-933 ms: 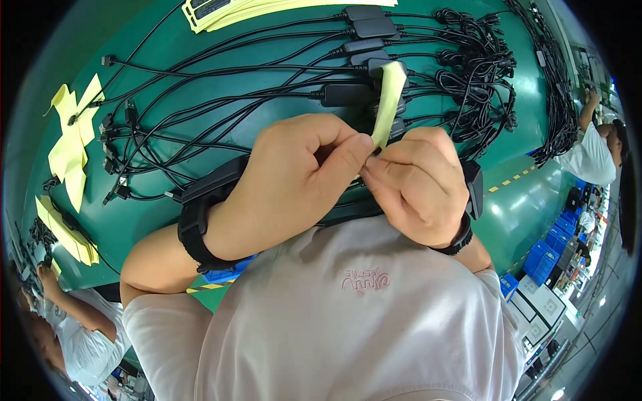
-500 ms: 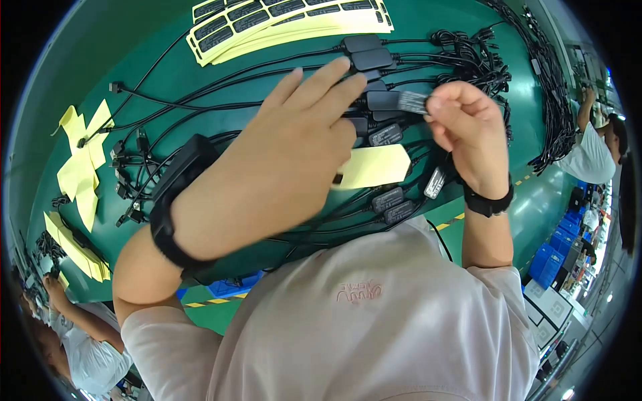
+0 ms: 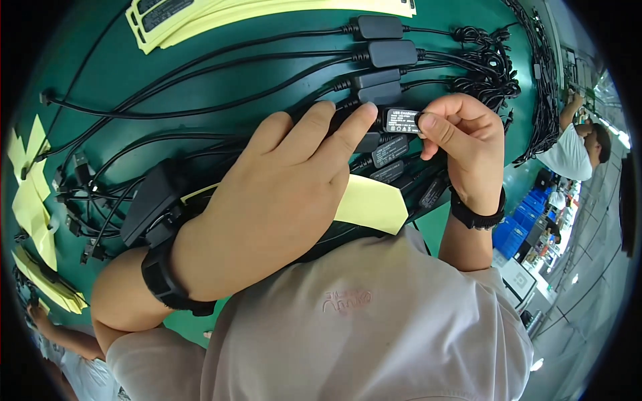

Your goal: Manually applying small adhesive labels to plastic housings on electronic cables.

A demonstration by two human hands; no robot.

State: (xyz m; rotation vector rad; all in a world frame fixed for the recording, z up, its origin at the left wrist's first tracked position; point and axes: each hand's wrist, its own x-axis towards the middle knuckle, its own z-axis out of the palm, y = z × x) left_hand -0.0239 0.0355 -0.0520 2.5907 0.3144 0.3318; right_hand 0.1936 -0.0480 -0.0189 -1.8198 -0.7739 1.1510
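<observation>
My right hand (image 3: 465,140) pinches the right end of a small black label (image 3: 401,121) with white print between thumb and forefinger. The label lies at one of the black cable modules (image 3: 378,93) in the row; whether it is stuck down, I cannot tell. My left hand (image 3: 294,160) is palm down with its fingers spread, holding nothing. Its forefinger tip is beside the label's left end. A yellow backing strip (image 3: 371,204) shows partly from under the left hand. Close to my right wrist lie modules bearing labels (image 3: 390,152).
Yellow label sheets (image 3: 281,19) lie at the far edge of the green table (image 3: 221,80). Coiled black cables (image 3: 485,67) lie to the right, cable plugs (image 3: 83,170) and crumpled yellow backing paper (image 3: 33,200) to the left. Co-workers (image 3: 568,150) are at both sides.
The label in my right hand has swung from a tilted, shiny angle to face up at the module. My left forefinger has moved closer to the label. The whole view has shifted.
</observation>
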